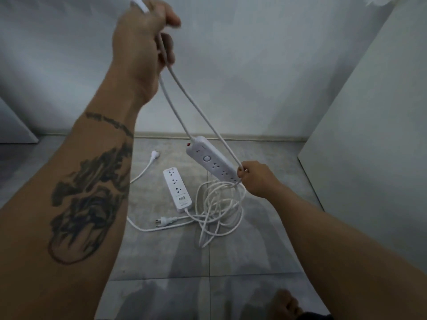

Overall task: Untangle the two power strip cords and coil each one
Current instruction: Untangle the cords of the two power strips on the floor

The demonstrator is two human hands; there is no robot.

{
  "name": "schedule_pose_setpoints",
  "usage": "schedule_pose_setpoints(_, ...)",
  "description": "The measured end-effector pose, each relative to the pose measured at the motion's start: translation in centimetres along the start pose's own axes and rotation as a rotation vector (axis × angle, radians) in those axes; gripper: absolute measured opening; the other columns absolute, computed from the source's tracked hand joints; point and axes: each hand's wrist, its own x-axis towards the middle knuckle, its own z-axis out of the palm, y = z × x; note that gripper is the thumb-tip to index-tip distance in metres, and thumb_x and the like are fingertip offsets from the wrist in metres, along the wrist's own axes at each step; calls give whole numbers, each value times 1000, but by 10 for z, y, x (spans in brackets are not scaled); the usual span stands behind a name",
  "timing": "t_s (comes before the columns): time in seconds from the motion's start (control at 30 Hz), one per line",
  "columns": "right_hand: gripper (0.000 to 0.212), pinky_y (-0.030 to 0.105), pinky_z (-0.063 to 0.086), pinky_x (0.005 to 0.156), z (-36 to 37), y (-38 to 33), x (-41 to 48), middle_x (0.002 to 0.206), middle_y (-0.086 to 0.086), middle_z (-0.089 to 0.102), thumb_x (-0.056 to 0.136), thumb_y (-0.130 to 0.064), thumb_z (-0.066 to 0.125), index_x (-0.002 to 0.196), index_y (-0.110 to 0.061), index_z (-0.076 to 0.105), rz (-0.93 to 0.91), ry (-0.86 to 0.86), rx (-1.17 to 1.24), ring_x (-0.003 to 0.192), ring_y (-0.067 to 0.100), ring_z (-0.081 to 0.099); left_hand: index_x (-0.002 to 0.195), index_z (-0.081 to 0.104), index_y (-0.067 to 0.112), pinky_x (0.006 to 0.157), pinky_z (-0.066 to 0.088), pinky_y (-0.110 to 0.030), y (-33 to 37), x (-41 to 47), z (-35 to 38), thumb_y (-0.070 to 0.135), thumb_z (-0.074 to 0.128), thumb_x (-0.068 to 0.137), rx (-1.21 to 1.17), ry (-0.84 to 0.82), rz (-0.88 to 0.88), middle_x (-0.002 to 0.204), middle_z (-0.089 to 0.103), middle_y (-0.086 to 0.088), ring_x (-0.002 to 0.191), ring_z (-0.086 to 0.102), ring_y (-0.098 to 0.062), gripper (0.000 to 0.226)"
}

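Two hands raising a white cord over a tiled floor, tangle not yet undone.

Clenched high in the left hand (143, 42), fingers curled tight: a white cord (200, 111), dropping away in two strands. At the end of one strand, hanging tilted in the air, the switched power strip (211, 161), cord end uppermost. Pinched between thumb and fingers of the right hand (256, 179), the other strand, just beside the strip's lower end — touching it or not, hard to tell. Below that hand, a loose tangle of loops (219, 211) drooping to the floor (161, 262). Flat on the tiles left of the tangle, the second power strip (177, 190), sockets up, with its cord leading into the loops. Just in front of it a plug (166, 220) — farther back, another plug (153, 154).
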Motion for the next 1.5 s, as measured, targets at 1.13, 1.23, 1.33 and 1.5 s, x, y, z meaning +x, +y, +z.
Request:
schedule_pose_setpoints(1.13, 19, 36, 46, 60, -49, -28, -2, 70, 20, 64, 94, -14, 60, 79, -5, 69, -64, 131, 569, 55, 23, 53, 83, 59, 9, 33, 33, -12, -172, -101, -121, 15, 54, 93, 289, 436, -1020, 68, 50, -8, 54, 45, -14, 13)
schedule_pose_setpoints(1.23, 18, 36, 48, 63, -49, -27, -1, 77, 23, 66, 93, -13, 62, 86, 1, 70, -54, 127, 558, 63, 24, 55, 78, 55, 6, 34, 32, -11, -178, -105, -121, 9, 51, 94, 173, 461, -1061, 65, 47, -9, 53, 42, -14, 16)
schedule_pose_setpoints(1.33, 15, 35, 46, 65, -47, -26, -1, 76, 19, 66, 92, -12, 63, 86, -1, 72, -58, 80, 530, 65, 23, 55, 74, 56, 2, 36, 34, -11, -179, -104, -117, 3, 45, 92, 124, 467, -1105, 58, 54, -8, 53, 41, -12, 22)
schedule_pose_setpoints(1.5, 13, 32, 50, 64, -42, -25, 0, 76, 15, 67, 91, -15, 66, 85, -7, 73, -69, 29, 495, 64, 17, 59, 82, 61, -2, 52, 36, -19, -182, -105, -110, -7, 42, 89, 150, 432, -1151, 71, 61, -8, 58, 40, -12, 20)
